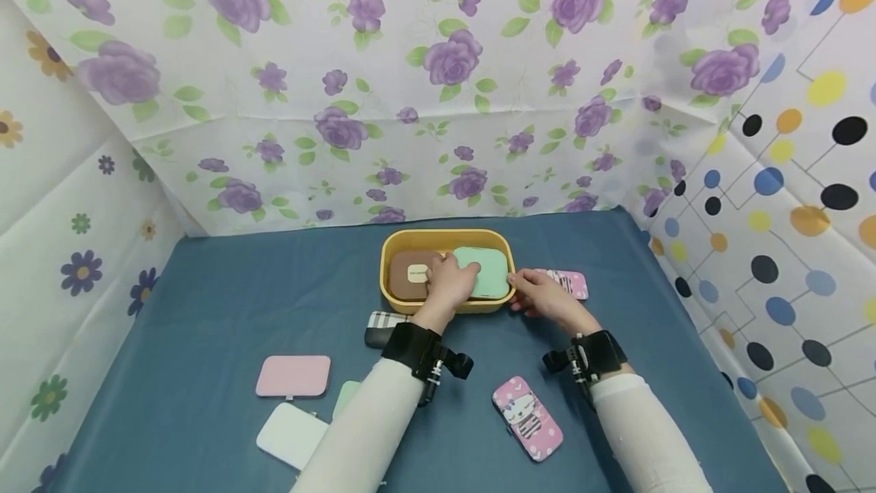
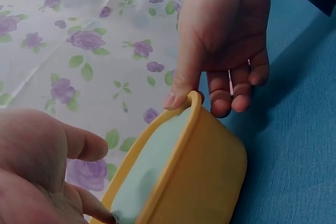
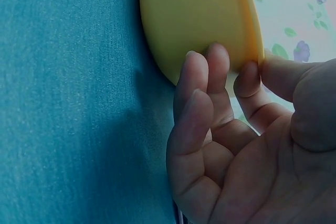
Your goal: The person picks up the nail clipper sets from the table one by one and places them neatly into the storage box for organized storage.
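Observation:
A yellow oblong bin [image 1: 448,234] stands at the back of the blue cloth. Inside it lie a brown case [image 1: 404,272] with a pale label on the left and a mint-green case [image 1: 489,268] on the right. My left hand [image 1: 452,284] reaches in over the place where the two cases meet. In the left wrist view its visible fingers are spread, and one fingertip touches down inside the bin; its other fingertips are partly hidden. My right hand [image 1: 547,299] pinches the bin's right rim between thumb and index finger, as the right wrist view shows.
A pink patterned case [image 1: 571,284] lies behind the right hand, another pink cartoon case [image 1: 527,417] nearer me. To the left are a plaid-and-black case [image 1: 379,329], a pink case [image 1: 293,376], a white case [image 1: 290,432] and a green one [image 1: 344,395] partly under the left sleeve.

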`<action>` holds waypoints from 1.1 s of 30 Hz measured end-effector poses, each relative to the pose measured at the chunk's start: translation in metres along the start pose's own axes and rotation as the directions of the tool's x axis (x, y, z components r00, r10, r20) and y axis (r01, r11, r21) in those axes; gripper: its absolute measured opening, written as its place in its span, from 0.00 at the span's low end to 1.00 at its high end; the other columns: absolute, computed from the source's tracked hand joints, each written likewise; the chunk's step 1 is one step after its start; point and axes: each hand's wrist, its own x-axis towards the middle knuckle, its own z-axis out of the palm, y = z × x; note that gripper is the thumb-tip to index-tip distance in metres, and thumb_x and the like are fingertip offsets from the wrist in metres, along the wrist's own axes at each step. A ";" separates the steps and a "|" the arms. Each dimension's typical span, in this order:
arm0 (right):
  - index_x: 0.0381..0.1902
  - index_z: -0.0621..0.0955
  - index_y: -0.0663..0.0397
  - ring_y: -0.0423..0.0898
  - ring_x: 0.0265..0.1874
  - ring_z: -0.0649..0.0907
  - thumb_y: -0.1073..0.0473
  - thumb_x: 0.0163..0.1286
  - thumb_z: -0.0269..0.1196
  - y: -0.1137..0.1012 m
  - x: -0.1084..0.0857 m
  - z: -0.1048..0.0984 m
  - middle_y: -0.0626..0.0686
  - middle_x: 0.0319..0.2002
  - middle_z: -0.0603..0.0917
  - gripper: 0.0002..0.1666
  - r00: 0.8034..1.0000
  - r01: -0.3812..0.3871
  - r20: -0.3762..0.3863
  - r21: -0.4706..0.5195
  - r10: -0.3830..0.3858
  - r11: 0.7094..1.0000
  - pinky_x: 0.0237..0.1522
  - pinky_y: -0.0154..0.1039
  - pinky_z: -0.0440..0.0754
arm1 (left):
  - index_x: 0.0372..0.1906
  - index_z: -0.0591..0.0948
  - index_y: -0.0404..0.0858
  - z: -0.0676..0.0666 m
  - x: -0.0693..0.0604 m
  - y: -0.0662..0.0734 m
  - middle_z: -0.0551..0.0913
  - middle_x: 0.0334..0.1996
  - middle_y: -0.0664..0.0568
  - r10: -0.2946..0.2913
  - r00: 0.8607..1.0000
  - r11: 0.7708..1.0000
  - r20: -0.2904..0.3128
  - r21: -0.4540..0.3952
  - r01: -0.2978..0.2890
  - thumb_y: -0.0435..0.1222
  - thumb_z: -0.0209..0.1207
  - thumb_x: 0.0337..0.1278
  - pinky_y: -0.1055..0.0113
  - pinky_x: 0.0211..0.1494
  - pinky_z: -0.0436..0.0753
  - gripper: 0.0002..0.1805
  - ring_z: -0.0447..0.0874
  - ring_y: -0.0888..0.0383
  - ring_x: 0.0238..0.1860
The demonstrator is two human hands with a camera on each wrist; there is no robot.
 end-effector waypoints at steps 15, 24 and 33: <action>0.48 0.80 0.54 0.48 0.40 0.87 0.37 0.85 0.55 -0.001 -0.001 0.001 0.53 0.39 0.85 0.25 1.000 -0.011 -0.013 -0.002 0.011 1.000 0.40 0.42 0.81 | 0.84 0.57 0.29 -0.004 -0.003 -0.005 0.49 0.84 0.33 0.013 1.000 0.999 0.027 -0.038 -0.012 0.47 0.54 0.82 0.40 0.80 0.56 0.40 0.42 0.35 0.84; 0.48 0.80 0.55 0.49 0.40 0.87 0.37 0.85 0.55 -0.001 -0.002 0.001 0.53 0.39 0.85 0.26 1.000 -0.012 -0.008 0.004 0.012 1.000 0.40 0.42 0.80 | 0.85 0.54 0.31 -0.007 -0.004 -0.006 0.46 0.84 0.34 0.015 0.999 0.998 0.032 -0.059 -0.013 0.47 0.54 0.82 0.40 0.80 0.57 0.41 0.42 0.35 0.84; 0.50 0.80 0.54 0.49 0.41 0.87 0.36 0.85 0.54 -0.001 -0.002 0.000 0.55 0.41 0.85 0.27 1.000 -0.020 -0.011 0.002 0.020 1.000 0.41 0.42 0.81 | 0.86 0.58 0.35 -0.010 -0.006 -0.006 0.50 0.84 0.35 0.040 0.999 0.997 0.025 -0.060 -0.038 0.46 0.54 0.81 0.38 0.80 0.53 0.39 0.45 0.36 0.83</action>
